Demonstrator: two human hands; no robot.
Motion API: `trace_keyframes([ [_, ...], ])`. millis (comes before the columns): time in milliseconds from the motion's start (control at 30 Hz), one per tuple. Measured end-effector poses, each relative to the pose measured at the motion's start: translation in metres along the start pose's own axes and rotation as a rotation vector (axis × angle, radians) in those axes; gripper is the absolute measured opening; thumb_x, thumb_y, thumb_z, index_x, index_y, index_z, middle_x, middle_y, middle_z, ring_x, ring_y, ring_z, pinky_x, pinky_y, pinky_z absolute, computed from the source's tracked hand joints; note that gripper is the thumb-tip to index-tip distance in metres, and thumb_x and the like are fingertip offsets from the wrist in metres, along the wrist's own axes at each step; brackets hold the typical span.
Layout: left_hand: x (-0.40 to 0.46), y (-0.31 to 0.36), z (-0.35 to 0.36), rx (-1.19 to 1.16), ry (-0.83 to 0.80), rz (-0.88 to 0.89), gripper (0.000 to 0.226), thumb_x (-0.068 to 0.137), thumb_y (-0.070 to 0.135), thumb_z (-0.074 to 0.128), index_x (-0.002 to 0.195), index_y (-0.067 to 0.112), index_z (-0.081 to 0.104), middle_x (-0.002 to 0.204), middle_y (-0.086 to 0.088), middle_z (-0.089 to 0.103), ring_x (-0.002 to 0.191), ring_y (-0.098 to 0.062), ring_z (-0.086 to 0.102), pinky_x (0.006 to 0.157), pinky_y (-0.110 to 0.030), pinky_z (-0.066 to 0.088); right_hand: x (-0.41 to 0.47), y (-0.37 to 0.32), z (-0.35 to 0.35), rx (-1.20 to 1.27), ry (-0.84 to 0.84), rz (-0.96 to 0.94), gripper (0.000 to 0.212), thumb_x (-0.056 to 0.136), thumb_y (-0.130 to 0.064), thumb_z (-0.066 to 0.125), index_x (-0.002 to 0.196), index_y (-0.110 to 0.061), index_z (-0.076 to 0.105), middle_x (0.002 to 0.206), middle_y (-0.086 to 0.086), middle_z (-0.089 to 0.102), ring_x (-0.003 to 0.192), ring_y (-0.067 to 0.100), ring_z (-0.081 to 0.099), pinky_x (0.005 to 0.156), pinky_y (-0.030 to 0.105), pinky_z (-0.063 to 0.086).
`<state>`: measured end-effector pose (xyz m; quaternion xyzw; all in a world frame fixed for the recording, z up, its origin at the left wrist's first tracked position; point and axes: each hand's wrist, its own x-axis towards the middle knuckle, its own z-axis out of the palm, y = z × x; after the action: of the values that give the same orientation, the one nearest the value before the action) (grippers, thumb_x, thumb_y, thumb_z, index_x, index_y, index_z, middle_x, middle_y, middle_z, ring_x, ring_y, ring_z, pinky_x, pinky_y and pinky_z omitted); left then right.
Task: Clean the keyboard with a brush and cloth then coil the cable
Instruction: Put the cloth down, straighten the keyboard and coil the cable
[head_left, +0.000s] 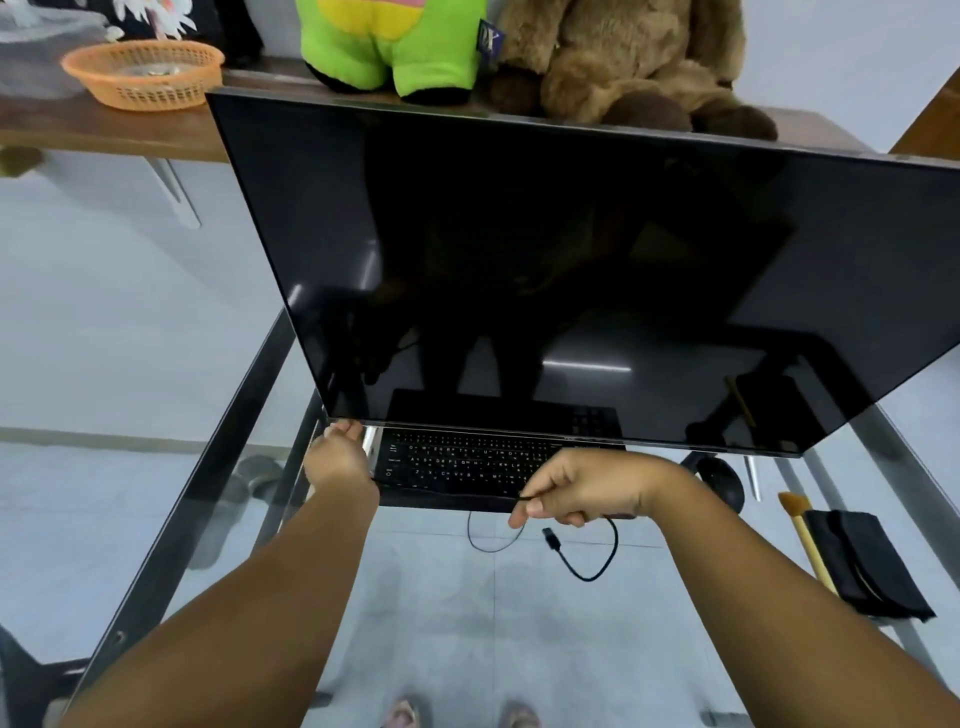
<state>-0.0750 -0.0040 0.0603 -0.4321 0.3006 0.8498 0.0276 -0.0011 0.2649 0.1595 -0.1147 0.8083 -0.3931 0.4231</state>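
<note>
Coiling stage under way at the glass desk (171, 519), cable in the right hand.

Thin black cable (597, 569), matte and limp, pinched between thumb and forefinger of the right hand (582, 491) just in front of the keyboard (457, 465); slack drooping in two loose loops below the fist, USB plug (551, 539) dangling free between them. Flat black keyboard lying crosswise under the lower edge of the glossy dark monitor (545, 260), long axis left to right, directly beyond both hands. Left hand (337, 457) at the keyboard's left end, fingertips up by the monitor's corner; grip or mere touch impossible to tell. Right hand nearer the cable, so likely the winding one. Yellow-handled brush (808, 535) and folded black cloth (867, 564) set aside, well off to the right.
</note>
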Motion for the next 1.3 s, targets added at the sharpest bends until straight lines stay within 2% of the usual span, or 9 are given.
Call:
trace_keyframes([
  [100,0.000,-0.015,-0.001,0.576,0.042,0.129,0.046,0.096,0.012,0.043,0.141,0.020,0.043,0.149,0.000,0.044,0.132,-0.010,0.045,0.104,-0.020,0.035,-0.011,0.000,-0.016,0.002,0.025,-0.052,0.017,0.095,-0.030,0.062,0.099,-0.022,0.076,0.068,0.010,0.042,0.059,0.016,0.038,0.053,0.018,0.031],
  [300,-0.040,-0.036,-0.005,1.087,-0.302,0.107,0.028,0.099,0.013,0.041,0.109,-0.001,0.062,0.095,-0.018,0.073,0.081,-0.025,0.071,0.084,-0.024,0.040,-0.014,0.008,-0.046,0.227,0.253,-0.236,0.017,0.097,-0.016,0.055,0.094,-0.009,0.071,0.054,-0.002,0.041,0.051,0.007,0.035,0.049,0.018,0.026],
  [400,-0.056,-0.035,-0.005,1.309,-0.549,0.011,0.031,0.099,0.020,0.042,0.105,-0.002,0.064,0.089,-0.020,0.074,0.080,-0.033,0.072,0.100,-0.037,0.041,-0.002,0.010,-0.055,0.378,0.418,-0.268,0.023,0.100,-0.018,0.050,0.099,-0.011,0.071,0.054,0.000,0.039,0.049,0.010,0.030,0.051,0.026,0.019],
  [467,-0.062,-0.037,-0.007,1.338,-0.664,-0.066,0.035,0.100,0.020,0.037,0.105,-0.001,0.065,0.084,-0.023,0.072,0.076,-0.035,0.069,0.092,-0.041,0.045,0.012,0.013,-0.057,0.459,0.540,-0.224,0.024,0.101,-0.023,0.051,0.101,-0.011,0.072,0.054,0.000,0.039,0.048,0.011,0.025,0.051,0.027,0.018],
  [600,-0.071,-0.032,-0.004,1.197,-0.755,-0.242,0.045,0.099,0.022,0.033,0.099,0.001,0.073,0.052,-0.016,0.054,0.072,-0.027,0.062,0.062,-0.028,0.047,0.035,0.026,-0.053,0.512,0.797,-0.071,0.023,0.097,-0.030,0.057,0.099,-0.014,0.073,0.050,-0.011,0.044,0.041,0.003,0.032,0.050,0.020,0.026],
  [700,-0.069,-0.027,-0.005,1.002,-0.818,-0.305,0.050,0.097,0.024,0.028,0.092,0.001,0.072,0.040,-0.006,0.035,0.045,-0.019,0.041,0.086,-0.033,0.047,0.049,0.046,-0.045,0.380,0.935,0.033,0.023,0.090,-0.035,0.067,0.086,-0.014,0.075,0.075,-0.006,0.072,0.072,0.004,0.061,0.070,0.023,0.042],
  [800,-0.068,-0.019,-0.002,0.705,-0.853,-0.345,0.041,0.093,0.027,0.036,0.081,0.006,0.069,0.036,-0.001,0.030,0.038,-0.015,0.026,0.078,-0.035,0.045,0.054,0.065,-0.033,0.228,0.949,0.152,0.040,0.084,-0.049,0.069,0.072,-0.011,0.067,0.062,0.001,0.064,0.064,0.015,0.059,0.066,0.028,0.046],
  [1033,-0.069,-0.010,0.013,0.165,-0.754,-0.242,0.032,0.100,0.026,0.038,0.088,0.012,0.064,0.048,0.006,0.039,0.041,-0.009,0.034,0.075,-0.028,0.050,0.051,0.070,0.004,0.000,0.450,0.242,0.060,0.093,-0.065,0.040,0.072,-0.016,0.068,0.058,-0.003,0.054,0.059,0.011,0.054,0.070,0.028,0.043],
  [1300,-0.048,-0.021,0.014,-0.072,-0.280,-0.005,0.035,0.107,0.027,0.027,0.098,0.006,0.053,0.074,-0.009,0.068,0.058,-0.015,0.062,0.073,-0.028,0.053,0.043,0.079,0.031,0.073,0.136,0.208,0.033,0.100,-0.037,0.046,0.079,-0.014,0.057,0.057,0.001,0.048,0.054,0.015,0.039,0.055,0.025,0.033],
])
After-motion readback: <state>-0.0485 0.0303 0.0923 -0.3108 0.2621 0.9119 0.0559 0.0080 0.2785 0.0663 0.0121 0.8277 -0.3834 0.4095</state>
